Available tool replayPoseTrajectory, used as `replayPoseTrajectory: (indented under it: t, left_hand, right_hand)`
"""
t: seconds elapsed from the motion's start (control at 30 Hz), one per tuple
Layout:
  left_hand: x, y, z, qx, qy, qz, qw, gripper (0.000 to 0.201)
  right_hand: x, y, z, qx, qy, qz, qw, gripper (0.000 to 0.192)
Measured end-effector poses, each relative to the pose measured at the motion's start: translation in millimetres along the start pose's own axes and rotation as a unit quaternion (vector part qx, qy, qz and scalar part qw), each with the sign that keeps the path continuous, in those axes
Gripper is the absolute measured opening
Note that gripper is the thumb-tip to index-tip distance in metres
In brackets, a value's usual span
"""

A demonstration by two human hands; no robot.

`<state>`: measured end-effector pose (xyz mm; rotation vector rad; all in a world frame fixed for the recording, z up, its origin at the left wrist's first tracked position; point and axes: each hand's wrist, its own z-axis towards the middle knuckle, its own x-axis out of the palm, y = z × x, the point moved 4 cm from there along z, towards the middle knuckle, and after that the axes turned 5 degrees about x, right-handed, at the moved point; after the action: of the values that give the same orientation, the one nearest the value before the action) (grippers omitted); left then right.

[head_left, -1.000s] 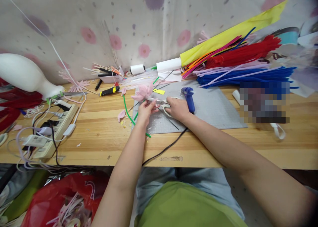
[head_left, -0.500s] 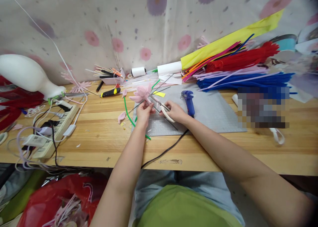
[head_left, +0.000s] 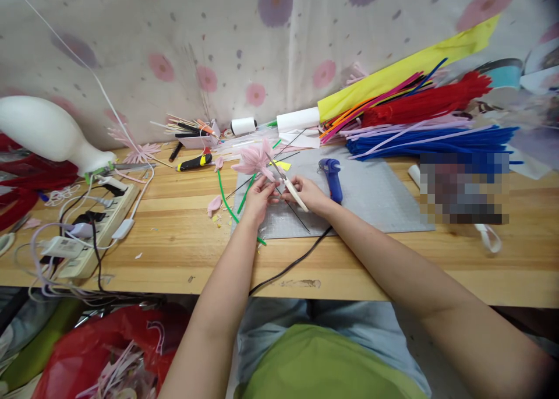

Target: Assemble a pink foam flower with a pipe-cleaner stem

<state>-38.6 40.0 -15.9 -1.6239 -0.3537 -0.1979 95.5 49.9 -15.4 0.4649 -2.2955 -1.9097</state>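
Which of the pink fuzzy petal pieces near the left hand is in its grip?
The many-petalled pink fuzzy flower, pinched in the left hand; two small pink fuzzy petals lie untouched left of it.

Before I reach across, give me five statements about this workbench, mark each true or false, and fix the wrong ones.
1. The left hand grips the pink flower near its base. True.
2. The scissors in the right hand have red handles. False: the handles are white.
3. The blue hot glue gun lies on the grey cutting mat. True.
4. The hot glue gun is left of the pink flower. False: it is to the right.
5. The red pipe cleaners lie behind the blue pipe cleaners. True.
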Motion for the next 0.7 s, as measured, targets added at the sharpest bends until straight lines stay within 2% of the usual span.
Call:
replayPoseTrajectory:
  t: [0.07,0.1,0.2,0.23,0.3,0.43,0.7]
  left_hand:
    - [-1.7,-2.5,0.1,0.004,-0.013,-0.006,1.000,0.038]
    - [-3.3,-4.6,0.4,0.006,-0.021,-0.013,1.000,0.036]
    - [-9.7,-12.1,2.0,0.013,-0.042,-0.035,0.998,0.030]
    - [-11.9,-14.5,2.6,0.015,-0.048,-0.042,0.998,0.029]
    - [-15.5,-18.5,3.4,0.016,-0.056,-0.056,0.997,0.027]
    - [-17.9,-21.8,3.4,0.007,-0.057,-0.077,0.995,0.022]
    - [-12.9,-15.6,2.7,-0.007,-0.037,-0.052,0.998,0.025]
  right_hand:
    - [-6.2,1.1,-1.6,-0.040,-0.044,-0.115,0.992,0.034]
    - [-10.2,2.5,-2.9,-0.064,-0.078,-0.190,0.977,0.031]
    - [-17.7,7.7,-7.4,-0.131,-0.156,-0.396,0.895,0.028]
    - [-18.3,8.4,-8.1,-0.146,-0.163,-0.440,0.871,0.027]
    - [-18.1,8.5,-8.2,-0.162,-0.164,-0.491,0.840,0.027]
    - [-16.8,6.7,-6.7,-0.164,-0.160,-0.523,0.821,0.028]
    - [-16.9,9.0,-7.9,-0.162,-0.154,-0.532,0.816,0.031]
